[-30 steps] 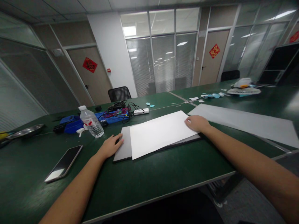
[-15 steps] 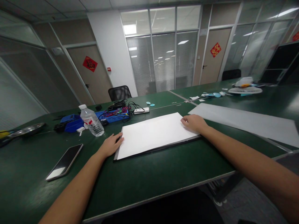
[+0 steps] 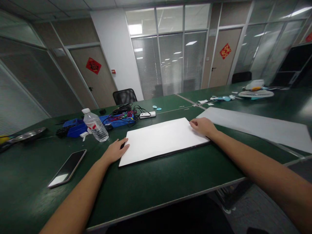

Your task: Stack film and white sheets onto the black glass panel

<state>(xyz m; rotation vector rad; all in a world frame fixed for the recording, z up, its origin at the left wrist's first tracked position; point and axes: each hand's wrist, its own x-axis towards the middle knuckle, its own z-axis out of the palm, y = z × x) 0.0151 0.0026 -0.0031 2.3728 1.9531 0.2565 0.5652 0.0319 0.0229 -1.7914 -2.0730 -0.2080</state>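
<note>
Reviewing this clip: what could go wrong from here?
1. The white sheet lies on a dark-edged panel with a hand at each end; uneven pressure from the left hand or right hand might slide it askew.
2. The plastic bottle stands just beyond the left hand, so a careless reach could tip it.
3. The phone lies beside the left forearm, which might nudge it.

Bare left hand (image 3: pixel 115 152): palm down, thumb spread from fingers. Bare right hand (image 3: pixel 202 126): fingers curled inward. Both bare forearms (image 3: pixel 81 191): extended forward, well apart.
</note>
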